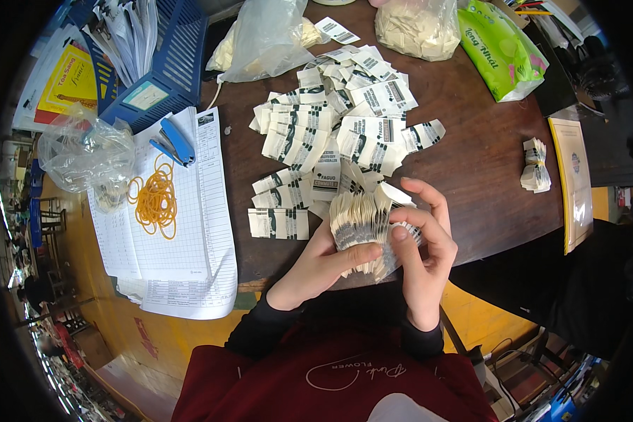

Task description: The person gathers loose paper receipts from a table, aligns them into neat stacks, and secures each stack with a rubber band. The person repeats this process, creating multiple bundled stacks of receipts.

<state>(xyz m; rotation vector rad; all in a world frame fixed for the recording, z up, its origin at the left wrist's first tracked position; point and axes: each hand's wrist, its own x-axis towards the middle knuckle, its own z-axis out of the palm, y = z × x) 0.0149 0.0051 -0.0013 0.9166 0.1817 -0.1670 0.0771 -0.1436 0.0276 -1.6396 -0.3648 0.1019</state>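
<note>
A thick stack of cream fabric labels is held on edge at the table's near side. My left hand wraps round its left and lower part, thumb across the front. At the stack's right end, my right hand has its thumb and fingers closed on a few labels, with the index finger raised. Just beyond my hands lies a loose heap of printed cream labels, some fanned in rows. A small banded bundle of labels lies apart at the right.
At left, yellow rubber bands and a blue stapler lie on paper sheets, near a blue file basket and a crumpled clear bag. Plastic bags and a green tissue pack stand at the back.
</note>
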